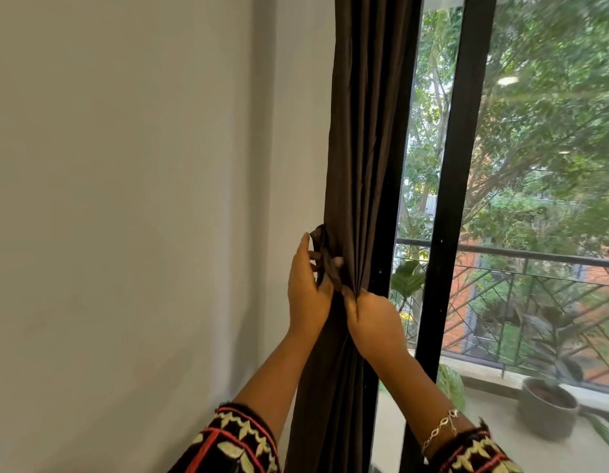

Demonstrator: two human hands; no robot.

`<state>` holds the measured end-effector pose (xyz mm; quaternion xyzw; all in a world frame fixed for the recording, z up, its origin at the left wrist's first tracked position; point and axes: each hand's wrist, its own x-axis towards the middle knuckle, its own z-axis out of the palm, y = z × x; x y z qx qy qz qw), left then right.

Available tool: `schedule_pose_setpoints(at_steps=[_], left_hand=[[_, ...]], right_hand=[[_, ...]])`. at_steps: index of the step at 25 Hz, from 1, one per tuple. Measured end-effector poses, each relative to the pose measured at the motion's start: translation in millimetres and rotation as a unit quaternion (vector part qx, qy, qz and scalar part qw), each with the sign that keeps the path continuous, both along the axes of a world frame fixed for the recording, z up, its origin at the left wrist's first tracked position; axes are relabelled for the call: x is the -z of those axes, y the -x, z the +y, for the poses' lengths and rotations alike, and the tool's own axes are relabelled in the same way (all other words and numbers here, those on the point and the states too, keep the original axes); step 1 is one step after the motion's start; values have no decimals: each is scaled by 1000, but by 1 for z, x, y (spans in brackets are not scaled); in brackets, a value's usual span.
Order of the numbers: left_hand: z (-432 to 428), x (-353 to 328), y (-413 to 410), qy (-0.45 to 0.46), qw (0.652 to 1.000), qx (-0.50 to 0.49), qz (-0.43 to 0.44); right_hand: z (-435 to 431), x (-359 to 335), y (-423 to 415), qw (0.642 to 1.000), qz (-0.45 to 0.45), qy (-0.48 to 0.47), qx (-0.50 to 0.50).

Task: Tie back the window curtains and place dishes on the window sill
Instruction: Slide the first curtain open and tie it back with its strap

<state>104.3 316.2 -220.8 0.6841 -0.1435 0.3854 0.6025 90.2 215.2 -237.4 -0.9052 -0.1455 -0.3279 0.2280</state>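
A dark brown curtain (364, 131) hangs gathered in folds at the window's left edge, beside the black window frame (456, 165). A narrow dark tie-back strip (325, 254) wraps the gathered folds at mid height. My left hand (308, 291) grips that strip on the curtain's left side, its fingers curled around the band. My right hand (371, 319) pinches the bunched curtain folds just below and right of the strip. No dishes and no window sill are in view.
A plain white wall (142, 199) fills the left half. Through the glass are a balcony railing (535, 261), trees, and a dark plant pot (549, 407) on the balcony floor.
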Motion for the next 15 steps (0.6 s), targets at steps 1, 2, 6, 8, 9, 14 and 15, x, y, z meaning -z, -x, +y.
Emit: schedule_pose_setpoints(at_steps=[1, 2, 6, 8, 9, 14, 15], left_hand=[[-1, -6, -1, 21, 999, 28, 5], [-2, -10, -1, 49, 997, 56, 12], [-1, -12, 9, 212, 969, 123, 10], [1, -13, 14, 264, 952, 153, 9], [2, -14, 16, 277, 945, 177, 6], [2, -15, 30, 278, 920, 276, 8], [0, -14, 31, 273, 922, 274, 17]], right_hand=[[0, 0, 1, 1000, -3, -1, 0], [0, 0, 1, 1000, -4, -4, 2], [-2, 0, 0, 1000, 0, -20, 12], [-2, -1, -2, 999, 2, -24, 22], [-1, -1, -2, 999, 6, -22, 27], [7, -3, -8, 998, 23, 2, 64], [10, -3, -9, 997, 22, 12, 71]])
